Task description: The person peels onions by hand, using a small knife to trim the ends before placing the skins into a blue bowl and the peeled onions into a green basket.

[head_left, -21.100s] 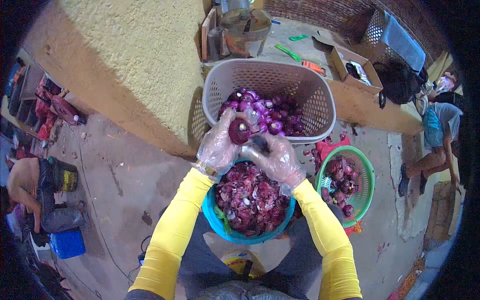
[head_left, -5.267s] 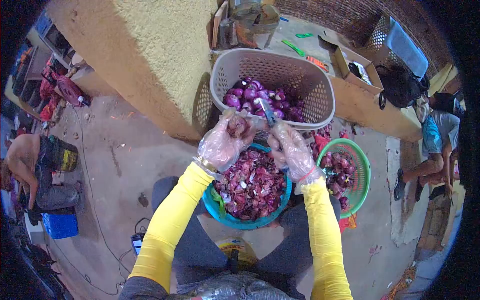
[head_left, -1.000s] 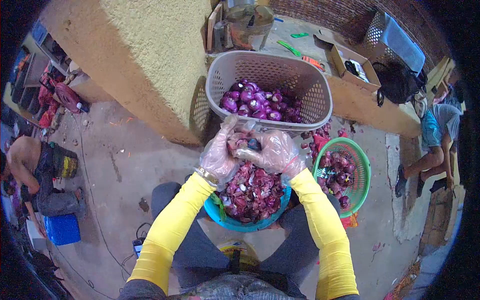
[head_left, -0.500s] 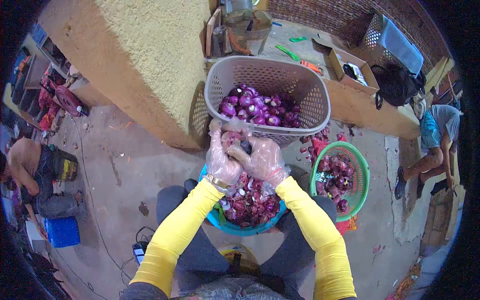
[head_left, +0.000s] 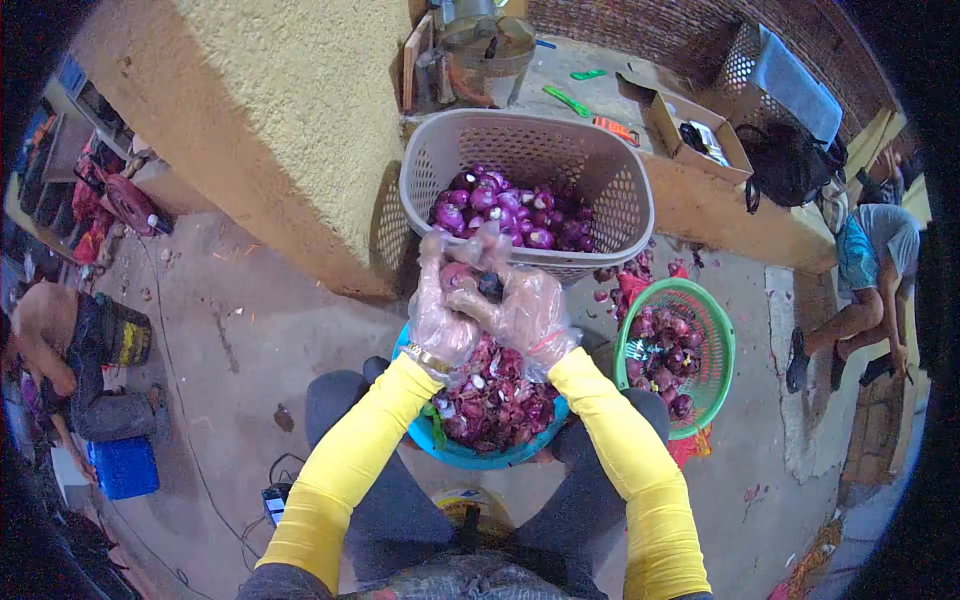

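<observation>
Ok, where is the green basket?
In the head view, the green basket is right of centre, beside the person's right knee and to the right of the blue basin.

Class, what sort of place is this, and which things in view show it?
Likely a rough onion-peeling area: glossy purple onions in a grey basket, loose skins in a blue basin, and duller onions in a green basket.

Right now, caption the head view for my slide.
Gloved left hand and right hand meet around an onion near a blue basin of onion skins.
</observation>
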`<control>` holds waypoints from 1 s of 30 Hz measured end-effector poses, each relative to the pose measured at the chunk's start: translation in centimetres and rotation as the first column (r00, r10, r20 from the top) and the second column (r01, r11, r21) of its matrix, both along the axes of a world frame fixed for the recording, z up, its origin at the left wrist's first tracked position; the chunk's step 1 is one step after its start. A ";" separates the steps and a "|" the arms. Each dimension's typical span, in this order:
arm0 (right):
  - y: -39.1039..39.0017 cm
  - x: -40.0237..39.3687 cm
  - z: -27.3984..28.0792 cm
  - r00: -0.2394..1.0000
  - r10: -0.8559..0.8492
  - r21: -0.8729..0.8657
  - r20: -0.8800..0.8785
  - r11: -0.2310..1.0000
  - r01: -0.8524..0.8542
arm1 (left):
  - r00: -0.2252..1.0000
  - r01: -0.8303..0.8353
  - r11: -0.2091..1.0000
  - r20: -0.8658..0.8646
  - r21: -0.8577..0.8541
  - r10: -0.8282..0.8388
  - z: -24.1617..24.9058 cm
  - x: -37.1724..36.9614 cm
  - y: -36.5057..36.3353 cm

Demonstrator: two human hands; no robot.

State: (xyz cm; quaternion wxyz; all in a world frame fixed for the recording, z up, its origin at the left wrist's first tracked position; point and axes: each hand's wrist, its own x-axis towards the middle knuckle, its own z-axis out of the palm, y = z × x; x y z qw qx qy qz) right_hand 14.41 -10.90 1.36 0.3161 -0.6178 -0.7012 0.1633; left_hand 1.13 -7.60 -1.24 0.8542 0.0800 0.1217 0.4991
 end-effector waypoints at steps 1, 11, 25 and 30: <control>-0.1 -0.5 -0.6 1.000 0.001 -0.001 -0.002 1.000 -0.001 | 0.993 -0.065 0.997 0.099 -0.030 0.068 0.0 0.2 -0.1; 1.1 1.3 -0.1 0.978 0.171 0.163 -0.119 0.975 -0.151 | 0.931 0.013 0.998 -0.366 0.065 0.012 2.7 -1.6 0.1; -0.2 -2.5 -1.8 0.979 -0.039 -0.067 -0.198 0.997 0.026 | 0.974 -0.131 0.972 -0.159 0.197 0.163 -1.4 -1.1 0.8; -0.2 -2.0 -0.4 0.942 -0.014 -0.227 -0.335 0.972 -0.067 | 0.942 -0.179 0.953 -0.237 0.244 0.238 1.6 -0.8 -0.7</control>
